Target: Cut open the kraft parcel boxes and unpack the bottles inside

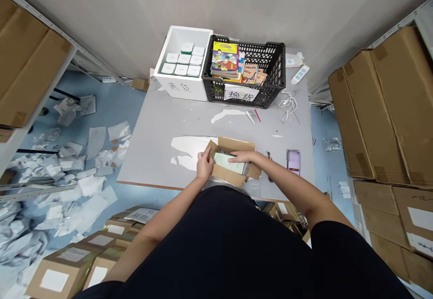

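The grey worktop (162, 123) stands against the wall, w/ stacked cardboard cartons (389, 114) on the R side and many white paper scraps (91, 190) on the floor at L. At the far edge of the worktop is a black plastic crate (282, 64), w/ colourful booklets (226, 60) inside and a handwritten label on its front. Just to its L is a white foam box (162, 80), w/ small white-topped boxes (184, 59) in rows. Near the person's body lies an open carton (227, 176), its flaps raised. Inside it is a pale green pack (221, 160). The L hand (204, 166) is closed on the L side of this carton, thumb and fingers at the flap. The R hand (242, 156) is open, palm down, w/ its fingers resting on top of the pack. To the R, well apart from the carton, lies a phone (293, 160) w/ lit screen. Farther back are a white cable (288, 105) and a thin red strip (257, 116).
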`<state>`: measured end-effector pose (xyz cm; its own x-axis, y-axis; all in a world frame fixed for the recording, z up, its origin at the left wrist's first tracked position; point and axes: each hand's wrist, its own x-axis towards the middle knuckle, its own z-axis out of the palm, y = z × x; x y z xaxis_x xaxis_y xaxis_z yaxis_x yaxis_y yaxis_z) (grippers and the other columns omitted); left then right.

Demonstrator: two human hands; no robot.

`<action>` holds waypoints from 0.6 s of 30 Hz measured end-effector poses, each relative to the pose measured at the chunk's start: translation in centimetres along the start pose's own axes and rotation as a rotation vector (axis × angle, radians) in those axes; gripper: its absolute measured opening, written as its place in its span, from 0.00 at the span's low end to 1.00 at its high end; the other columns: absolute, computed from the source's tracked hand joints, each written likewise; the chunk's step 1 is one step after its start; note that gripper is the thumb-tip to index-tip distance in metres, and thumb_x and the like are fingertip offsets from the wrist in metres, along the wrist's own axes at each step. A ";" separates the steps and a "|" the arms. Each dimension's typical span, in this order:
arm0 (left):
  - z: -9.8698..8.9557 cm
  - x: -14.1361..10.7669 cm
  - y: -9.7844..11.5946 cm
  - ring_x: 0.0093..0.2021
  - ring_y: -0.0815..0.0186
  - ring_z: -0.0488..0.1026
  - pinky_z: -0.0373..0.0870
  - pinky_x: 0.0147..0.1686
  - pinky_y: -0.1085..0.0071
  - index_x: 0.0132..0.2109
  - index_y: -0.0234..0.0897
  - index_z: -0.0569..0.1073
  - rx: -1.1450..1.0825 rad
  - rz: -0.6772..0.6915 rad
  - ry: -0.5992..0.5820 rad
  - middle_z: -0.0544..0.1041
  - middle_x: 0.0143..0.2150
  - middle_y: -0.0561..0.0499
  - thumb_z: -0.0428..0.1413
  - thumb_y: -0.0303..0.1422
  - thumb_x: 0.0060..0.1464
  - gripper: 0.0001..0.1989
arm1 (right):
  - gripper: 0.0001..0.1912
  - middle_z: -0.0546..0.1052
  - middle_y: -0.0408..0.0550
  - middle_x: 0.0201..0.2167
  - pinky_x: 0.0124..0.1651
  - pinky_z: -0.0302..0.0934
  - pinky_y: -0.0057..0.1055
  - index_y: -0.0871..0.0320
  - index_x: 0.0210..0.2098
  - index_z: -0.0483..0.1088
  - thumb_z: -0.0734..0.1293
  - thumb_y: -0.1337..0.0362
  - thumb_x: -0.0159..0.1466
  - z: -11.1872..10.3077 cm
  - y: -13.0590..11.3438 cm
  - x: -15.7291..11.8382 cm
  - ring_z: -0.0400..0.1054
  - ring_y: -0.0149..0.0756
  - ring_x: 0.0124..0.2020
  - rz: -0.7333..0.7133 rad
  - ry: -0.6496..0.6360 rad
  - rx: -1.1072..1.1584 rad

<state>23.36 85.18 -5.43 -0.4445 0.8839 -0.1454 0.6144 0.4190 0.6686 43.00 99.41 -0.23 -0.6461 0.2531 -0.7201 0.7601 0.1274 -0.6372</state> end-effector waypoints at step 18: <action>0.0 2.2 0.3 0.42 0.63 0.69 0.70 0.47 0.66 0.65 0.43 0.62 0.037 0.125 0.034 0.63 0.42 0.47 0.47 0.26 0.58 0.27 | 0.26 0.67 0.45 0.62 0.64 0.53 0.40 0.53 0.62 0.65 0.63 0.60 0.64 -0.3 -0.5 -1.4 0.60 0.46 0.62 -0.117 0.174 0.209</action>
<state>22.60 87.24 -5.58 -0.3841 0.9225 -0.0375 0.6898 0.3138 0.6524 43.54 99.24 1.17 -0.6932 0.4113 -0.5919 0.6388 -0.0299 -0.7688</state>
